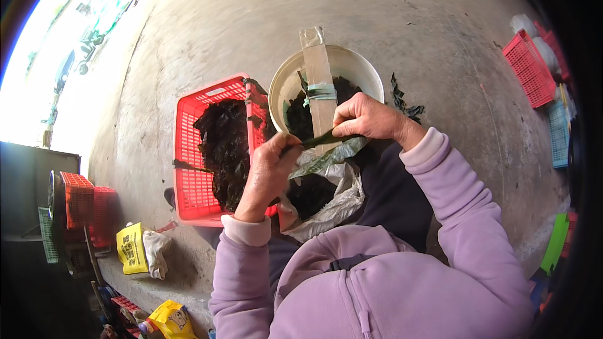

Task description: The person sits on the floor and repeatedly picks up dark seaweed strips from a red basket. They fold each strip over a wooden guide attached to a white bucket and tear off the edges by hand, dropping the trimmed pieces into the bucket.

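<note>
A dark green strip, seemingly seaweed (325, 139), is stretched between my two hands. My left hand (273, 162) pinches its left end, and my right hand (365, 115) grips it farther right. Part of the wet, shiny frond hangs below. Under the strip, a board (318, 66) with green twine round it lies across a round whitish tub (372, 75) that holds dark seaweed. Left of the tub, a red plastic basket (188, 197) contains a heap of dark seaweed (226, 150). Between my legs is an open white woven sack (346, 197) with more dark pieces inside.
Seaweed scraps (405, 103) lie on the concrete floor (447, 56) right of the tub. A yellow bag (132, 248) stands at lower left, near stacked red baskets (103, 216). Another red basket (530, 68) and a blue one (558, 134) are at far right.
</note>
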A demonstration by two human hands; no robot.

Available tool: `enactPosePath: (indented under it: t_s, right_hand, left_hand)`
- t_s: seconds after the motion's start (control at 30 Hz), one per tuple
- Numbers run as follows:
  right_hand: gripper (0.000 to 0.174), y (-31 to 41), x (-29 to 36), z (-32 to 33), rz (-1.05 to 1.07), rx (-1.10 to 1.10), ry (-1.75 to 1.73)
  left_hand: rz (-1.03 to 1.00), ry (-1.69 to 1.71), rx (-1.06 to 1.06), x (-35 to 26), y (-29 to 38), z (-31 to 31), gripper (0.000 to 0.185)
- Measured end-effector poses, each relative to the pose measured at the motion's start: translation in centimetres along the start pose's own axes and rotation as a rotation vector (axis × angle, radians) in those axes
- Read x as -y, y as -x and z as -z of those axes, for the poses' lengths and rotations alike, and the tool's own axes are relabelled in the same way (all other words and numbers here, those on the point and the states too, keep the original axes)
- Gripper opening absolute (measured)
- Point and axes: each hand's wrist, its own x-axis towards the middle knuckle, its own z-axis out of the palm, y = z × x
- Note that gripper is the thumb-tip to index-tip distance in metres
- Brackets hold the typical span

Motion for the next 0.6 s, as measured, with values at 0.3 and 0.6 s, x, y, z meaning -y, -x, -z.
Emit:
enactPosePath:
  t_s: [0.3, 0.6]
  right_hand:
    - [0.023, -7.3, -6.9, 2.8, -0.097, -0.431, -0.183]
    - [0.030, -9.0, -11.1, 1.8, -0.187, -0.624, -0.024]
  left_hand:
    - [-0.117, -0.231, -0.233, 6.0, -12.2, 1.0, 0.010]
    - [0.092, -0.330, -0.414, 14.3, -15.6, -3.6, 0.014]
